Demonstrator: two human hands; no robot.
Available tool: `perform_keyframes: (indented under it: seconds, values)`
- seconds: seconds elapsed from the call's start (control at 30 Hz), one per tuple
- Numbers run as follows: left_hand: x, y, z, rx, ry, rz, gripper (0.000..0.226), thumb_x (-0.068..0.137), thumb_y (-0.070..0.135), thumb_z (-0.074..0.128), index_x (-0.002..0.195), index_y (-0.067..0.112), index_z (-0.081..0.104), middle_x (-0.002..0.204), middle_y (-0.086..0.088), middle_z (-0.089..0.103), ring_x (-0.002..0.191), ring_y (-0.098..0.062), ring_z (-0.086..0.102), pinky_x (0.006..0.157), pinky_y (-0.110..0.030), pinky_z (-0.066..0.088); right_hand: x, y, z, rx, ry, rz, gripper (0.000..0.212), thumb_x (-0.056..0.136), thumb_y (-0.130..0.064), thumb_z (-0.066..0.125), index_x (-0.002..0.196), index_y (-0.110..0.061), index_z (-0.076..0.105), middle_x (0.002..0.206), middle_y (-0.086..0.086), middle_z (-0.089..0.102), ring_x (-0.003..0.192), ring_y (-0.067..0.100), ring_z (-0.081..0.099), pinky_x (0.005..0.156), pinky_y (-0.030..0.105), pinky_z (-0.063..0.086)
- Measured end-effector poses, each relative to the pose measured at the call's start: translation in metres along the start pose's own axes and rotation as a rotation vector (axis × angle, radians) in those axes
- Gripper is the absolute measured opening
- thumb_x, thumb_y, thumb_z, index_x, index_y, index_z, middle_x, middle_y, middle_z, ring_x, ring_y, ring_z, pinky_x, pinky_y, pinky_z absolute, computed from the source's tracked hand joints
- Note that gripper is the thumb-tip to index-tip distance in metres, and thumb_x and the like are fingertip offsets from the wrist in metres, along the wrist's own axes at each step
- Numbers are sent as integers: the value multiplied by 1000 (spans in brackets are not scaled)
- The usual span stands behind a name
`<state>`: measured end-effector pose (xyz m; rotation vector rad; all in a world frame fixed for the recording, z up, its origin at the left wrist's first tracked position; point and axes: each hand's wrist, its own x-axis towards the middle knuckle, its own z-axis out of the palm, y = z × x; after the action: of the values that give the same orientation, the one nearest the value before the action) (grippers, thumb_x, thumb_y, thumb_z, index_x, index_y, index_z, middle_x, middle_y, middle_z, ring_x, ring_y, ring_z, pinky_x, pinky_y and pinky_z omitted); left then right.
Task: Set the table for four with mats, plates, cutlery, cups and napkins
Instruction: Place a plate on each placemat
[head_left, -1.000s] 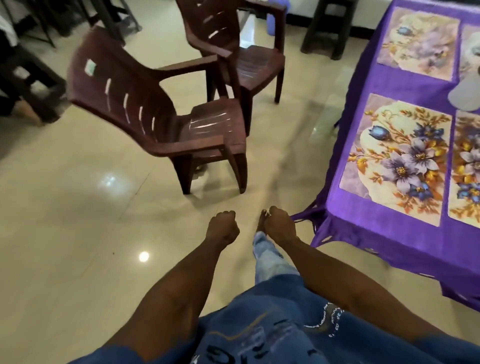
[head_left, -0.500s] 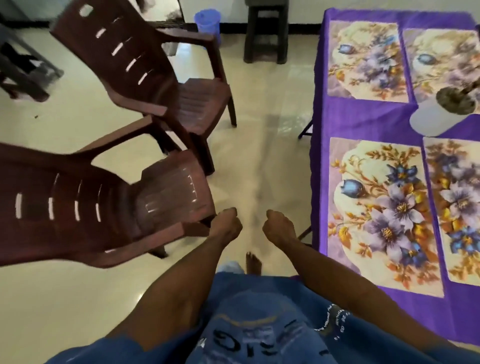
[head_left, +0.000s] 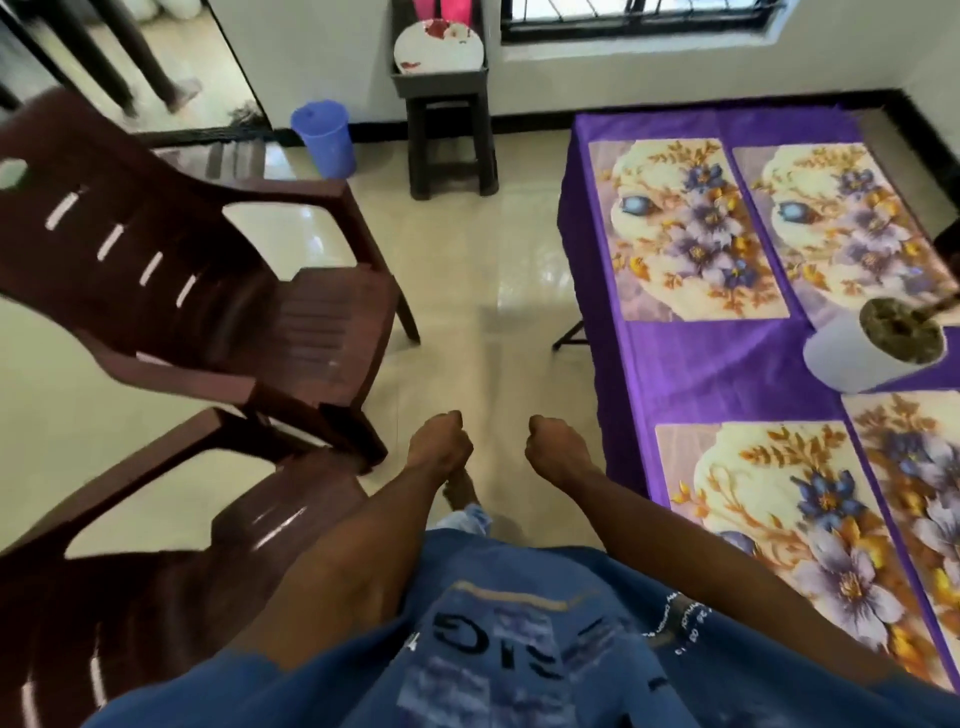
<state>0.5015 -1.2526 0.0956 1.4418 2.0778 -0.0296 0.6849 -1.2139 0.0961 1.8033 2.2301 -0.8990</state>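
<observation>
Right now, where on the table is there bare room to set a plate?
All four floral mats lie bare. A free purple cloth strip runs between the mat rows; it is crowded only at its right end by the white pot.

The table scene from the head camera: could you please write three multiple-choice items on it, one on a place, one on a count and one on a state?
1. Where do the plates stand?
A. on the dark stool by the wall
B. on the purple tablecloth
C. on a chair seat

2. How many floral mats show on the table?
A. two
B. four
C. six

3. How are the left hand and the right hand?
A. both curled, holding nothing
B. both gripping a plate
C. one pinching a napkin

Answers: 1 A, the plates lean on the stool, away from the table. 2 B, four mats lie in two pairs. 3 A, both fists are curled over the floor and nothing is in them.
</observation>
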Motion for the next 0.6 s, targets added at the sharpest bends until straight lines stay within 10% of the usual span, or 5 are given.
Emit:
perform_keyframes:
  seconds: [0.6]
  values:
    - [348, 23, -191, 26, 62, -41, 24, 90, 12, 42, 106, 9, 60, 112, -13, 65, 103, -33, 62, 81, -36, 48, 366, -93, -153, 130, 85, 97, 15, 90, -12, 45, 91, -7, 59, 95, 10, 67, 77, 24, 57, 65, 29, 42]
